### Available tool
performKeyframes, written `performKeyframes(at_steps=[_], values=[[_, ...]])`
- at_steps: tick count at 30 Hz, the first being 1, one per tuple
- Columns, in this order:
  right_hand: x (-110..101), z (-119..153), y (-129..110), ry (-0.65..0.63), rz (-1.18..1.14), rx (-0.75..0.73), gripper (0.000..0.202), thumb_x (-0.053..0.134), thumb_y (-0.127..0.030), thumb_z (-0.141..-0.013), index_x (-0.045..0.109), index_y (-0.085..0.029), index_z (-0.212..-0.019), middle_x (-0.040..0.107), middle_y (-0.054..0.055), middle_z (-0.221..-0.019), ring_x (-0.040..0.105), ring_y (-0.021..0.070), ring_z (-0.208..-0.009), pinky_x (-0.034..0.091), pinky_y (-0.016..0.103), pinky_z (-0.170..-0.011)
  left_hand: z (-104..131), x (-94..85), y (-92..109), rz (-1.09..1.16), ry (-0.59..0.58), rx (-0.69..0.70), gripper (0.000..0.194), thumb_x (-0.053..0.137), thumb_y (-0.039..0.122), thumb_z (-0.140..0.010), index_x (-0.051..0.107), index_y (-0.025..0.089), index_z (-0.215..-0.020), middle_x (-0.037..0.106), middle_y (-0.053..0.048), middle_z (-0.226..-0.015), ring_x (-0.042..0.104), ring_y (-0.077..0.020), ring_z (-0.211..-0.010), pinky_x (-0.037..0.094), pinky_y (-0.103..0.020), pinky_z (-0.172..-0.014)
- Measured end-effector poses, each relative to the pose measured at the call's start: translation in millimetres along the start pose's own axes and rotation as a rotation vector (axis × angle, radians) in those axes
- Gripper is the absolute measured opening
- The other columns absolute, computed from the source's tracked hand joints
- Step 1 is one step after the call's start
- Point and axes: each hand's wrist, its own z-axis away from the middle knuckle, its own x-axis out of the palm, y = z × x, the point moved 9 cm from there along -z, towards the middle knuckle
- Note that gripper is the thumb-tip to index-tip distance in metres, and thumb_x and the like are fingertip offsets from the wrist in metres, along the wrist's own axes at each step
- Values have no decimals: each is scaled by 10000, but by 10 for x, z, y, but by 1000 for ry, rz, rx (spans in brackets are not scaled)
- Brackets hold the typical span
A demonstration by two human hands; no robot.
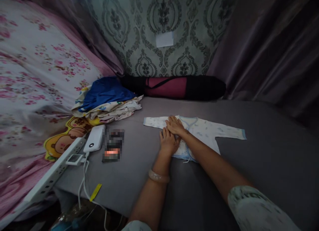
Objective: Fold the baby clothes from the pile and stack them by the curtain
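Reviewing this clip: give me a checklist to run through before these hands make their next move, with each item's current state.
1. Left hand and right hand over the white shirt: ok.
2. Sleeves laid out to both sides: ok.
3. Shirt front fully in sight: not ok, the hands cover part.
4. Fabric under the hands smooth: cannot tell, hidden.
5. String tucked in: not ok, it sticks out below the hem.
6. Power bank clear of the shirt: ok.
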Motion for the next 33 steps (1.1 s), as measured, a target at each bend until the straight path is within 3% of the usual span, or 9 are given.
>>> performKeyframes(at_steps=[4,8,14,17,21,25,28,31,33], values=[[-173,-208,50,72,116,38,492,233,-293,-989,617,-119,-1241,603,173,-1283,511,265,-1219,308,408,-1036,-24,-160,-7,36,124,1,603,346,516,-946,473,95,-1358,398,-195,-1487,317,-332,-1396,249,-531,-1130],[-245,-397,39,57,148,29,380,371,-202,-936,685,-157,-1144,620,167,-1242,491,292,-1213,327,414,-984,-112,-292,-134,110,253,-42,396,281,320,-984,555,168,-1226,578,-139,-1311,479,-243,-1269,278,-489,-1123],[-213,-540,32,-9,169,8,289,490,-176,-877,706,-196,-1067,627,119,-1220,489,285,-1184,329,411,-981,-218,-115,-288,126,122,-98,489,391,339,-938,431,139,-1383,313,-199,-1534,232,-333,-1441,211,-572,-1137],[-203,-510,26,82,168,1,332,413,-149,-910,666,-170,-1125,586,138,-1245,467,277,-1198,317,401,-1001,-234,-68,-318,132,62,-140,537,397,372,-936,392,137,-1419,246,-222,-1554,187,-352,-1453,180,-612,-1127],[-167,-352,39,230,60,2,394,316,-116,-939,602,-127,-1210,576,161,-1211,524,245,-1119,364,348,-970,-233,-79,-344,134,24,-164,556,414,401,-931,382,168,-1435,214,-214,-1567,152,-356,-1461,168,-632,-1119],[-200,-119,126,256,-93,-106,411,372,-208,-953,507,-149,-1336,540,123,-1315,509,204,-1178,369,294,-1006,-211,-141,-414,126,63,-166,541,450,447,-914,437,203,-1397,262,-205,-1554,193,-361,-1450,201,-645,-1097],[-400,108,563,301,-232,-55,438,414,-220,-924,504,-143,-1346,549,114,-1339,495,201,-1223,369,304,-1036,-223,-234,-445,136,139,-157,505,444,449,-918,477,191,-1352,342,-206,-1515,268,-355,-1421,240,-640,-1083],[-681,429,1423,390,-327,243,431,410,-196,-905,548,-116,-1305,612,134,-1267,559,218,-1158,422,321,-985,-216,-361,-324,182,235,-109,474,381,409,-954,462,172,-1357,395,-183,-1491,307,-308,-1411,224,-596,-1117],[-900,739,2034,515,-341,455,429,397,-169,-890,571,-95,-1275,637,156,-1219,580,237,-1129,443,340,-953,-169,-392,-83,199,239,-7,454,348,365,-971,441,180,-1375,423,-152,-1479,322,-259,-1408,212,-535,-1148]])
